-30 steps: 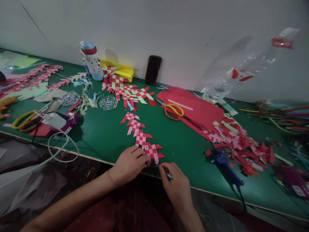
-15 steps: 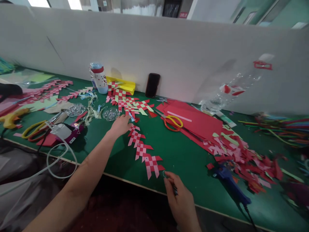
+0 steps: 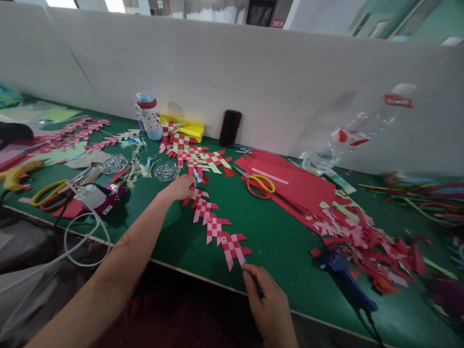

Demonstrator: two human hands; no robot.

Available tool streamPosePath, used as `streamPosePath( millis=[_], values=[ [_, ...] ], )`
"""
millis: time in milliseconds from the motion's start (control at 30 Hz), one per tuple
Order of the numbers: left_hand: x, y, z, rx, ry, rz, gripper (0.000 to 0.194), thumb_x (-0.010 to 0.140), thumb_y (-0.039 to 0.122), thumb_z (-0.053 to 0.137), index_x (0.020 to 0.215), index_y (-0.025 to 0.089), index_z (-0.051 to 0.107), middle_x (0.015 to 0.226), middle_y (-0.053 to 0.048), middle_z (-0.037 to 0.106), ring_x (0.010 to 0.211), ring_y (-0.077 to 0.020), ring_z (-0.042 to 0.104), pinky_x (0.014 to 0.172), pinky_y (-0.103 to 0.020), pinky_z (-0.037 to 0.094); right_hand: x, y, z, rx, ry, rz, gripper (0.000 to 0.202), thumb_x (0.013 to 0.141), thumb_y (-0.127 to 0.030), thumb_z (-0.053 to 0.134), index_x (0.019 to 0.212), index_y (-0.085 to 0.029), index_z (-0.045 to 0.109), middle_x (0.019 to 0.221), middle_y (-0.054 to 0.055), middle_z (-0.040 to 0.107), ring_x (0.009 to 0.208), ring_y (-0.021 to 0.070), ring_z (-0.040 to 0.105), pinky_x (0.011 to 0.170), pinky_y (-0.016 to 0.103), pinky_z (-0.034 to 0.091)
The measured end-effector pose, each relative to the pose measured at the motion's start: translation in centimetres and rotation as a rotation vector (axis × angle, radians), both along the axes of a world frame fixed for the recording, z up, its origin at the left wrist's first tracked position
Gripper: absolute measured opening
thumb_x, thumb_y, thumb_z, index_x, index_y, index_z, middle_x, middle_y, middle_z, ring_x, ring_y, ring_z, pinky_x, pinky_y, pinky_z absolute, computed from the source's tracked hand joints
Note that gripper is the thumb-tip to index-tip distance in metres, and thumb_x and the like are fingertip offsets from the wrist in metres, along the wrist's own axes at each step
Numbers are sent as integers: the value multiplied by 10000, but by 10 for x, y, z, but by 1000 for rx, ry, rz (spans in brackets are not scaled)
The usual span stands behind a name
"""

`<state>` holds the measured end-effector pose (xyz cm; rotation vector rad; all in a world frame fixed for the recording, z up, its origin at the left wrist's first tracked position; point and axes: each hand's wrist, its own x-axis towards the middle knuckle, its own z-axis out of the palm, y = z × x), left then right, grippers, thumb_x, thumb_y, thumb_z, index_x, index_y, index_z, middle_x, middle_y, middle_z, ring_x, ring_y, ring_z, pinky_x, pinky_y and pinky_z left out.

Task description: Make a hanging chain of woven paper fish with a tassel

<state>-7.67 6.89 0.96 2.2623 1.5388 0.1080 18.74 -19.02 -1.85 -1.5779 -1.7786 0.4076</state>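
A chain of red and pink woven paper fish (image 3: 213, 227) lies slantwise on the green table (image 3: 275, 237). At its far end my left hand (image 3: 184, 187) is closed on the topmost fish, fingertips pinched. By the near end, my right hand (image 3: 266, 295) is closed round a small dark tool, mostly hidden by the fingers, with a thin loop at its fingertips beside the lowest fish's tail. Beyond my left hand lie more woven fish (image 3: 195, 157) in red, pink and pale green, and a clear dish of small beads (image 3: 166, 171).
Scissors (image 3: 261, 184) lie by red paper sheets (image 3: 300, 186). A blue glue gun (image 3: 348, 280) sits near paper scraps (image 3: 366, 241). Behind stand a phone (image 3: 230, 128), a cup (image 3: 149, 117) and a plastic bottle (image 3: 348, 135). White cable (image 3: 87, 215) loops at left.
My left hand has moved slightly nearer and pinches the chain's far end. The chain's near end has shifted a little right. My right hand's fingertips have moved slightly left, to the lowest fish's tail.
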Motion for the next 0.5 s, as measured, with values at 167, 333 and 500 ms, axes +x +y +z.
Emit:
streamPosePath(
  millis=[167,333,500],
  values=[
    [-5,-7,7,-45,-110,-22,317,802,204,509,1098,172,614,998,-80,684,837,-195,642,695,-266,473,11,2,6,-46,48,-97,252,919,-389,501,945,-219,685,860,53,740,737,179,706,668,252,569],
    [14,-30,51,9,-245,-95,249,873,242,467,1026,192,656,985,-56,680,841,-177,629,705,-272,469,42,3,16,-38,67,-345,336,861,-503,548,931,-211,700,855,68,740,721,203,693,666,277,560],
    [26,-68,101,387,-654,-240,158,921,269,513,927,197,654,922,-23,645,873,-154,594,791,-301,484,71,3,26,23,113,-595,437,832,-564,563,988,-179,697,716,53,691,592,174,623,548,259,498]
  ],
)
